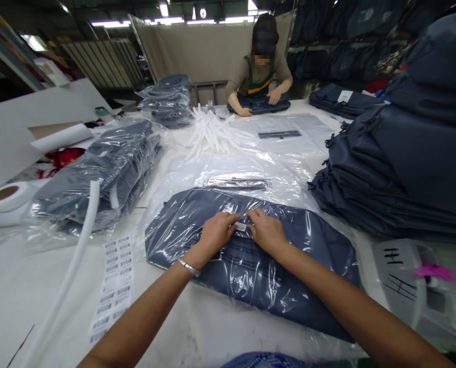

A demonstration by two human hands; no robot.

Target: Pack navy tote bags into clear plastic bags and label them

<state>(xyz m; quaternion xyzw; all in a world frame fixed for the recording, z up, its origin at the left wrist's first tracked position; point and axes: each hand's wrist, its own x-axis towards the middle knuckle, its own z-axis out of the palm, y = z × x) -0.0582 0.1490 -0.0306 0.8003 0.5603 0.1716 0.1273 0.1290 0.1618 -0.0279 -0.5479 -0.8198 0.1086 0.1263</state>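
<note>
A navy fabric bag (308, 245) in a clear plastic sleeve lies flat on the table before me. Over its middle is a small white label (240, 226) with print on it. My left hand (217, 232), a silver bangle at its wrist, has thumb and fingers closed at the label's left end. At the right end, my right hand (268, 232) has its fingertips closed on the label's edge. Both hands rest against the plastic. To the left lies a sheet of barcode stickers (113, 286).
Wrapped bags (93, 174) and a white roll (7, 197) lie left; a tall stack of navy bags (407, 168) stands right. White strips (216, 130) lie beyond flat plastic sleeves (289, 168). Across the table a co-worker (260, 71) handles another navy bag (266, 106).
</note>
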